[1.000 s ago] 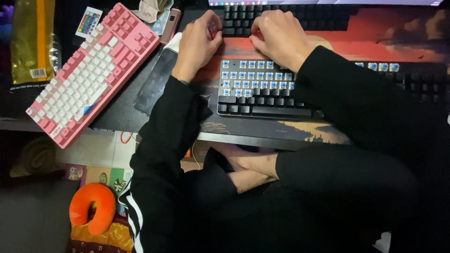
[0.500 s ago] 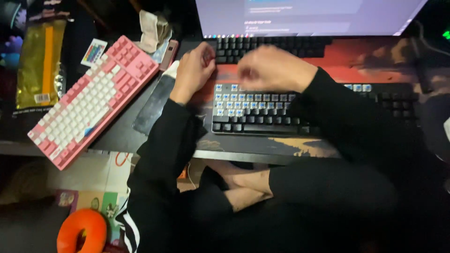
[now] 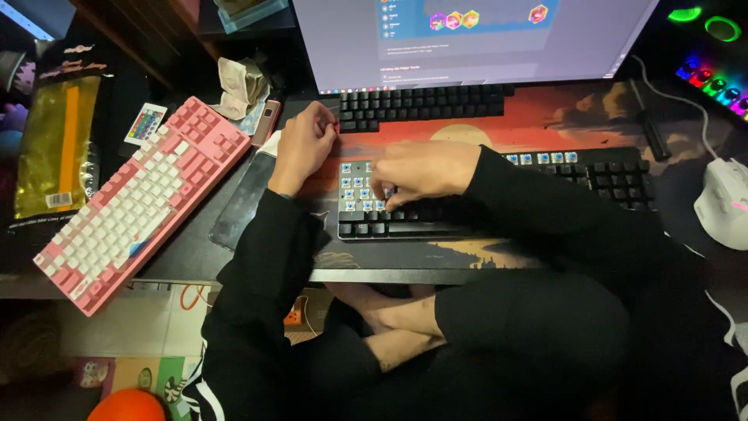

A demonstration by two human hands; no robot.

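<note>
On the desk (image 3: 257, 269) our black keyboard with bare blue switches (image 3: 499, 195) lies mid-strip, we judge. Our right hand (image 3: 421, 171) pinches closed at a keycap; our left hand (image 3: 305, 144) is curled shut, contents hidden. Next: a straight pull.

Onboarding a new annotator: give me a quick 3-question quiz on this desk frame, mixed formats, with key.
1. True or false: the right hand rests on the pink keyboard.
2. Multiple choice: the stripped keyboard under the right hand shows bare blue switches where? A) left and top rows B) bottom row only C) nowhere
3. Fill in: the left hand sits beside the corner of the black ____ in front of the monitor.

Key: 1 false, it is on the stripped keyboard; 2 A; 3 keyboard.
</note>
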